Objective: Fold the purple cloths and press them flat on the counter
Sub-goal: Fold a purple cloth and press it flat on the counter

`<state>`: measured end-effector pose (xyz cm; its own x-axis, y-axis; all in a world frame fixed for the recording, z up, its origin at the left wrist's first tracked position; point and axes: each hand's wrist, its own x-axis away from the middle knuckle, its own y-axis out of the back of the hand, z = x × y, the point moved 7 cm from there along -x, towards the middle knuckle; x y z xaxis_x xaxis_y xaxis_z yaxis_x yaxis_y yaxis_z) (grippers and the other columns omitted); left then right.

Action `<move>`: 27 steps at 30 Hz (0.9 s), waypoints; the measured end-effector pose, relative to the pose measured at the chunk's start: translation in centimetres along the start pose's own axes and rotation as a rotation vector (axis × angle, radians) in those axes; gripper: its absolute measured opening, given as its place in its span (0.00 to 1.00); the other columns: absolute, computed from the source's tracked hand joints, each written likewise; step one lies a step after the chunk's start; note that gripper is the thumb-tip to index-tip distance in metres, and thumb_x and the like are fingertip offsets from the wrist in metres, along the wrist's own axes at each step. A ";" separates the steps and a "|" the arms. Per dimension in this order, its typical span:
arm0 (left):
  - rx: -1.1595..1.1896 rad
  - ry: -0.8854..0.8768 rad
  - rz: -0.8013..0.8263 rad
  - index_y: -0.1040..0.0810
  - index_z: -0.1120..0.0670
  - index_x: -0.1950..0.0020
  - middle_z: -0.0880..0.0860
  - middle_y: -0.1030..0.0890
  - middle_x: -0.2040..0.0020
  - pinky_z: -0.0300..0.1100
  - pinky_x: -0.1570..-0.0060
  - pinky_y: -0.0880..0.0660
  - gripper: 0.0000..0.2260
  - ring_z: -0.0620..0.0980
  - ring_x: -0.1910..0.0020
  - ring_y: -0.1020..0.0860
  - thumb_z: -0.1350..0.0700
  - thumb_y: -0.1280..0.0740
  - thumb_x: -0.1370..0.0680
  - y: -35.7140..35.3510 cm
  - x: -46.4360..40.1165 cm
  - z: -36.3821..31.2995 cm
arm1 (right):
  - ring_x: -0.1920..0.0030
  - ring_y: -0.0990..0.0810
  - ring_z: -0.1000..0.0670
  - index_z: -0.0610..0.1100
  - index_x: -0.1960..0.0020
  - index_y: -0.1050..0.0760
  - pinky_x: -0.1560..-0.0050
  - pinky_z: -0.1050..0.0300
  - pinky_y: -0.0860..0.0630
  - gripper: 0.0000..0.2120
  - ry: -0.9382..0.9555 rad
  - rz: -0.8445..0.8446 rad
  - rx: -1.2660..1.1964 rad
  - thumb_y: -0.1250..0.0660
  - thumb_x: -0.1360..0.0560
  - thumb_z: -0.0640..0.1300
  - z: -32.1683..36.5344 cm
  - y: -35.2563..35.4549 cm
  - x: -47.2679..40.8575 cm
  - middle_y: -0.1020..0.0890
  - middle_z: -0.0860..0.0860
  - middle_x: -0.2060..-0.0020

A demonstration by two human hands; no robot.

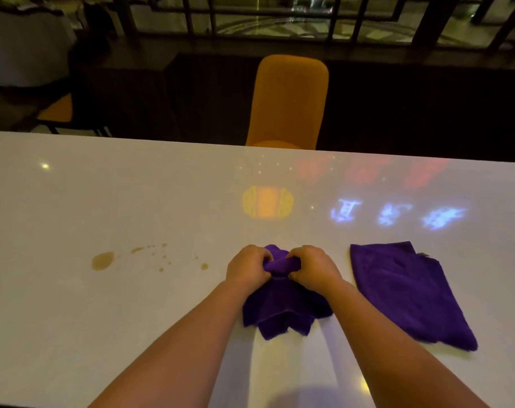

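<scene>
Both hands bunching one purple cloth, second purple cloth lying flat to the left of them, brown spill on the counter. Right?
Not quite. The head view shows the second purple cloth lying flat to the right of the hands, not the left. The rest holds: left hand and right hand bunch one purple cloth, with a brown spill on the counter.

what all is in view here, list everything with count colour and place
bunched cloth: one, purple, near middle of the counter, gripped at its far end by both hands
flat cloth: one, purple, lying spread on the counter to the right, apart from the bunched one
spill: one puddle plus scattered drops, brownish yellow, on the counter to the left
counter: one, glossy white, with coloured light reflections
chair: one, orange, behind the counter's far edge
railing: one, dark, in the background
left hand: one, closed on the bunched cloth
right hand: one, closed on the bunched cloth
</scene>
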<state>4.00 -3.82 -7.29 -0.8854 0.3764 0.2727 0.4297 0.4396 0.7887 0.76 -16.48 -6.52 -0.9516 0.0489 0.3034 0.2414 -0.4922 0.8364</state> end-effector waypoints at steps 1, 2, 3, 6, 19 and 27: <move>0.015 0.000 -0.013 0.20 0.53 0.52 0.54 0.19 0.50 0.44 0.54 0.26 0.10 0.53 0.52 0.22 0.60 0.31 0.32 0.7 0.1 -0.3 | 0.49 0.23 0.44 0.46 0.45 0.24 0.48 0.50 0.24 0.14 0.002 -0.005 0.001 0.32 0.30 0.41 0.3 0.7 0.0 0.21 0.46 0.47; 0.029 -0.001 -0.023 0.19 0.53 0.52 0.54 0.18 0.51 0.45 0.55 0.25 0.10 0.53 0.53 0.22 0.60 0.31 0.32 1.4 0.1 -0.7 | 0.49 0.23 0.44 0.47 0.45 0.24 0.48 0.49 0.23 0.14 0.004 -0.007 0.003 0.32 0.30 0.41 0.7 1.5 0.0 0.21 0.46 0.47; 0.041 -0.006 -0.032 0.19 0.52 0.53 0.54 0.18 0.51 0.45 0.55 0.25 0.10 0.53 0.53 0.21 0.60 0.31 0.32 2.2 0.1 -1.0 | 0.49 0.23 0.44 0.47 0.45 0.24 0.48 0.49 0.23 0.13 0.009 -0.013 0.007 0.32 0.30 0.41 1.1 2.3 0.1 0.21 0.46 0.47; 0.062 -0.027 -0.082 0.19 0.52 0.52 0.54 0.18 0.50 0.46 0.53 0.24 0.11 0.54 0.53 0.21 0.60 0.30 0.33 4.9 0.2 -2.2 | 0.49 0.23 0.44 0.48 0.45 0.23 0.48 0.49 0.23 0.14 0.043 -0.053 0.028 0.32 0.30 0.41 2.7 5.1 0.1 0.21 0.46 0.47; 0.223 -0.030 -0.276 0.21 0.53 0.46 0.56 0.20 0.44 0.41 0.55 0.27 0.15 0.50 0.50 0.26 0.61 0.27 0.32 17.8 2.5 0.0 | 0.49 0.24 0.46 0.47 0.42 0.24 0.56 0.58 0.24 0.16 0.218 -0.154 -0.027 0.31 0.29 0.38 13.7 11.3 -1.6 0.21 0.45 0.45; 0.258 -0.060 -0.257 0.21 0.53 0.47 0.55 0.21 0.45 0.41 0.55 0.26 0.14 0.50 0.50 0.26 0.62 0.28 0.31 21.9 3.3 5.8 | 0.51 0.25 0.49 0.45 0.42 0.24 0.55 0.59 0.25 0.17 0.240 -0.122 -0.074 0.31 0.29 0.36 19.9 8.8 -2.9 0.21 0.45 0.45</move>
<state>11.47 11.78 7.65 -0.9617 0.2704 0.0448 0.2316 0.7142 0.6605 9.44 -3.65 9.10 -0.9927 -0.0914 0.0787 0.1165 -0.5577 0.8218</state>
